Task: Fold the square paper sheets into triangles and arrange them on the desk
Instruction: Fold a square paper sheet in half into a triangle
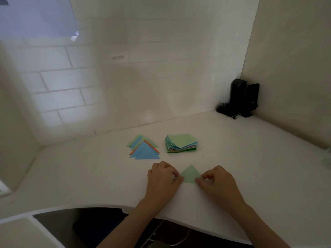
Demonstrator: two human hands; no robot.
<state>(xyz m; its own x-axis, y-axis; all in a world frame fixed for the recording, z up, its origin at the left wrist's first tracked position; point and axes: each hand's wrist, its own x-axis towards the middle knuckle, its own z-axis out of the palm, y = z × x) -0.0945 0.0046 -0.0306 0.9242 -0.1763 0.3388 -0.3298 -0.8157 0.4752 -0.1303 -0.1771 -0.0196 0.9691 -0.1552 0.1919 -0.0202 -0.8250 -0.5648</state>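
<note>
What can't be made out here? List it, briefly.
Head view only:
- Base corners of the green paper triangle: covered by the fingertips of the left hand and the right hand.
- Sheet count in the stack of square sheets: edges too thin to count.
- Lower folded triangles: overlapped by the blue ones on top.
- Black devices in the corner: dark, type unclear.
- Pale object at the right edge: cut off, blurred.

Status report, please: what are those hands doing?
Left hand and right hand pinch green triangle corners. Folded pile, square stack behind. Nothing obstructing.
</note>
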